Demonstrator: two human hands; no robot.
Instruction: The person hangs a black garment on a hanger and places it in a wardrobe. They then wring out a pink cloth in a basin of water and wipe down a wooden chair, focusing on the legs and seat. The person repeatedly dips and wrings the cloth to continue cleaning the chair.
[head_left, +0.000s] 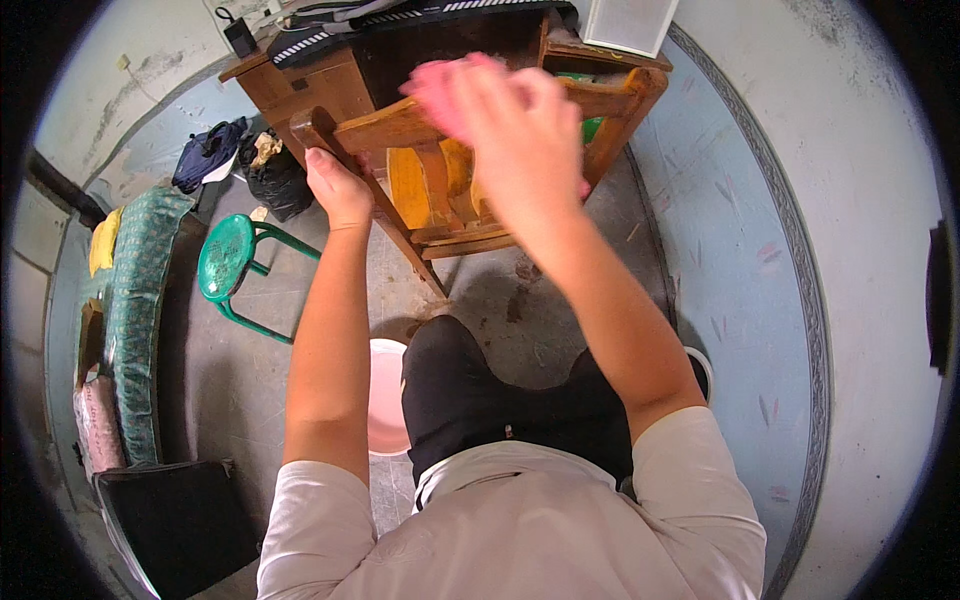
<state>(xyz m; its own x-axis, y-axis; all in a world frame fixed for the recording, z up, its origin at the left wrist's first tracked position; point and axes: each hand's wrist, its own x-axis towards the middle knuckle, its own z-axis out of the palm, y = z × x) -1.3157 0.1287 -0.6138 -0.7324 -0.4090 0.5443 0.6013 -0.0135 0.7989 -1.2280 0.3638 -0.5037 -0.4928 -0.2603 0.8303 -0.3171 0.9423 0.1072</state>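
Observation:
A wooden chair (382, 127) stands before me with its slatted back towards me. My left hand (337, 189) grips the left post of the chair back just below its rounded top; part of its fingers is hidden behind the post. My right hand (517, 112), blurred, holds a pink cloth (450, 94) against the top rail, right of the rail's middle. The cloth hangs over the rail and hides part of it. Through the back, the yellowish seat (406, 184) shows.
A wooden desk (322, 86) stands beyond the chair. A green stool (227, 257) is to the left, near a black plastic bag (279, 180). A pink basin (386, 397) sits on the floor beside my leg. The blue-painted wall (720, 262) runs along the right.

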